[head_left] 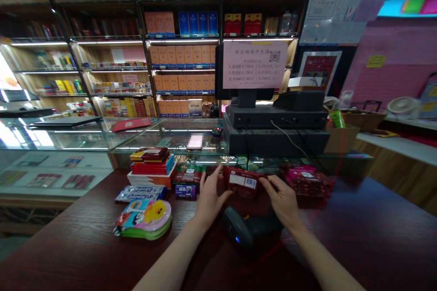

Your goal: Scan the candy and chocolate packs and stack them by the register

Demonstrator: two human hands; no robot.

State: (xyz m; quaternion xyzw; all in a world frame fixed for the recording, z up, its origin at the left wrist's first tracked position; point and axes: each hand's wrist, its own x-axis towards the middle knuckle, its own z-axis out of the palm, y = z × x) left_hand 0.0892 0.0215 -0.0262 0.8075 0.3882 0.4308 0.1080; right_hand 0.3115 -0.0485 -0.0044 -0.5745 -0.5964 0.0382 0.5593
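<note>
A dark red snack packet (pixel 244 182) with a white barcode label stands tilted toward me between my hands. My right hand (pixel 283 200) pinches its right end between thumb and fingers. At the packet's left end is my left hand (pixel 210 195), thumb and fingers spread apart; whether it bears any weight I cannot tell. Just below lies a black barcode scanner (pixel 241 227) with a blue light, its handle pointing right, partly under my right hand. Left of my left hand are a green-and-red packet (pixel 189 175) and a small purple packet (pixel 185 192).
Boxes and packets form a stack (pixel 152 166) at left, near blue-white wrappers (pixel 140 193) and a cartoon duck package (pixel 146 218). Dark red and pink packets (pixel 305 179) lie right. Behind stand a glass case (pixel 170 132) and a cash register (pixel 276 122) with a sign.
</note>
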